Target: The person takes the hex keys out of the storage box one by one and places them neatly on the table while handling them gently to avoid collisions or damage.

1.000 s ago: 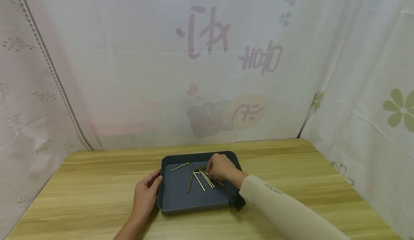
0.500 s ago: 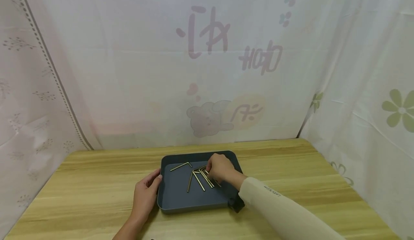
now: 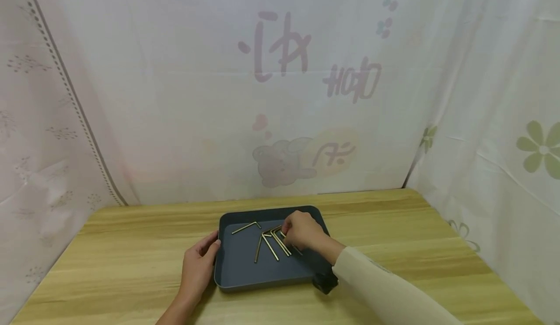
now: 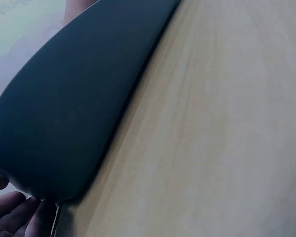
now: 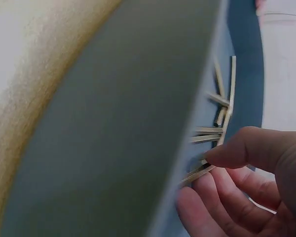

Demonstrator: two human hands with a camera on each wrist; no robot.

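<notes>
A dark grey rectangular tray [image 3: 238, 271] lies on the wooden table with several brass-coloured hex keys in it. My left hand [image 3: 198, 266] holds the tray's left side, thumb at the rim and fingers along the outer wall. Inside the tray, toward its right side, my right hand [image 3: 303, 230] pinches a hex key [image 5: 200, 173] between thumb and fingertips; the fingers hide part of it. Just left of that hand, other hex keys [image 3: 271, 248] lie bunched with their bends close together. One separate hex key [image 3: 243, 228] rests near the back left corner.
The wooden table [image 3: 144, 247] extends around the tray on all sides. A printed white curtain [image 3: 192, 96] stands along the table's back and sides. A small black device [image 3: 325, 282] on my right wrist overlaps the tray's near right corner.
My right wrist and forearm have shifted slightly right, while the fingers stay at the same hex keys. The end of the key below that hand swings slightly left, then back right. My left hand stays at the tray.
</notes>
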